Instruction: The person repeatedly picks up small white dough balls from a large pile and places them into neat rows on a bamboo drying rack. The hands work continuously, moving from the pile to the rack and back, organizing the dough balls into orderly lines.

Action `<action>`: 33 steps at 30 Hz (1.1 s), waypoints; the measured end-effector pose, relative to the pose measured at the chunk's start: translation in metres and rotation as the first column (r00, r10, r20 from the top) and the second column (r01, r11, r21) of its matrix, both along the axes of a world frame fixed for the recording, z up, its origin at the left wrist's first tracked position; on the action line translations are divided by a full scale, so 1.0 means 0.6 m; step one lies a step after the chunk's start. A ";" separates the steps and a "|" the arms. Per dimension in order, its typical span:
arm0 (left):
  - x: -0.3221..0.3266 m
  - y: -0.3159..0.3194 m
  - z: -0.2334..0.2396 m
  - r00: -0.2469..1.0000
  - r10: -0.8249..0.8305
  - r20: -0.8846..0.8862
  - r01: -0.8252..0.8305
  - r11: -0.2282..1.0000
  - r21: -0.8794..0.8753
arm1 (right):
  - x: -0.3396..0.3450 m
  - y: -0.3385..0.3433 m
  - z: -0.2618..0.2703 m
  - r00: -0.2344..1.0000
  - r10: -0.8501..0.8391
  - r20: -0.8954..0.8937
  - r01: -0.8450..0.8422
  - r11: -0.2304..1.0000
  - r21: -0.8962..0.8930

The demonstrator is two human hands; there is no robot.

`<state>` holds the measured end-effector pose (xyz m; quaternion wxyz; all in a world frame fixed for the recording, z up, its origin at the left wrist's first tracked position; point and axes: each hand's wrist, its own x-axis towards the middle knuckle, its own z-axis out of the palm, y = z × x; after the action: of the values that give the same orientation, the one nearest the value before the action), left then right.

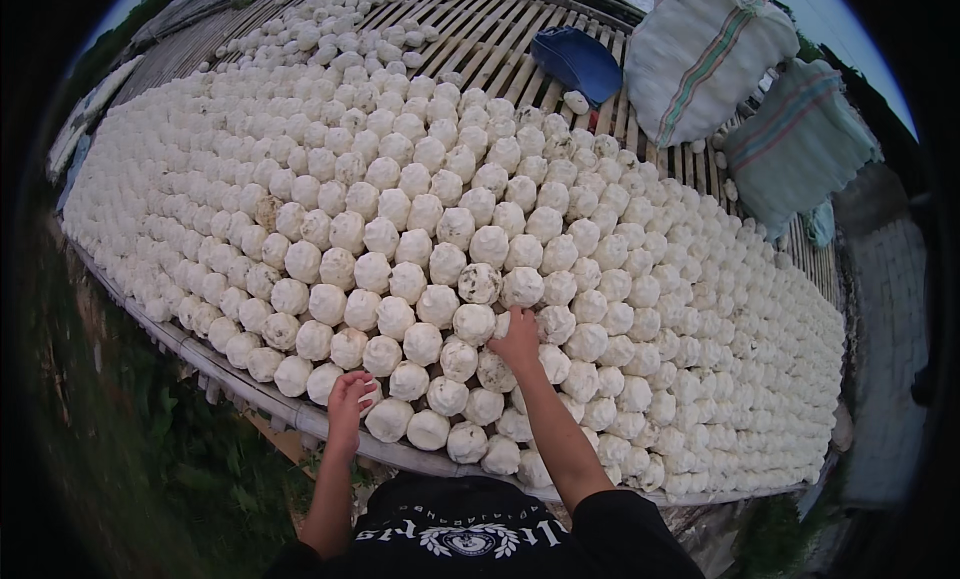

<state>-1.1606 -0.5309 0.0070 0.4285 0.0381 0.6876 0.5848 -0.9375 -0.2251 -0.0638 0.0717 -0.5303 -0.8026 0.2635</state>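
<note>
Rows of white, lumpy balls point(393, 316) cover a slatted bamboo platform point(262, 403) in front of me. My right hand point(517, 340) reaches into the middle rows, its fingers around a white ball point(501, 325) that they mostly hide. Just beyond those fingertips sits another ball point(523, 287). Over the platform's near edge is my left hand point(349, 408), its fingers loosely bent and holding nothing. Beside them lies a ball point(371, 396), partly hidden; whether the fingers touch it I cannot tell. A few balls, such as a dark-speckled one point(479, 283), carry spots.
Loose balls point(330, 38) lie piled at the far left on bare slats. Farther right are a blue plastic piece point(576, 62), a large white woven sack point(705, 61) and a pale green sack point(799, 143). A bamboo pole point(225, 381) borders the near side, with plants below.
</note>
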 end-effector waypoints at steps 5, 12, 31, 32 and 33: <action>0.050 0.177 -0.003 0.953 -0.291 0.085 0.274 0.946 0.173 | 0.012 0.029 0.002 0.998 0.012 -0.069 -0.017 0.997 -0.070; 0.114 0.307 -0.017 0.629 -0.571 0.528 0.661 0.750 0.024 | 0.061 0.072 0.097 0.889 -0.208 -0.408 0.088 0.952 -0.293; 0.059 0.173 -0.013 0.726 -0.357 0.587 0.406 0.912 0.052 | 0.016 0.054 0.017 0.997 0.031 0.065 -0.021 0.990 -0.142; 0.055 0.166 -0.016 0.721 -0.346 0.601 0.384 0.921 0.069 | 0.015 0.064 0.017 0.997 0.059 0.050 -0.049 0.982 -0.183; 0.053 0.161 -0.019 0.711 -0.337 0.617 0.366 0.927 0.085 | 0.016 0.073 0.018 0.996 0.079 0.039 -0.068 0.971 -0.229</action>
<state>-1.1289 -0.4341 -0.0043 0.7346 -0.0360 0.5003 0.4569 -0.9278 -0.1815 -0.0529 -0.0185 -0.5109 -0.7879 0.3433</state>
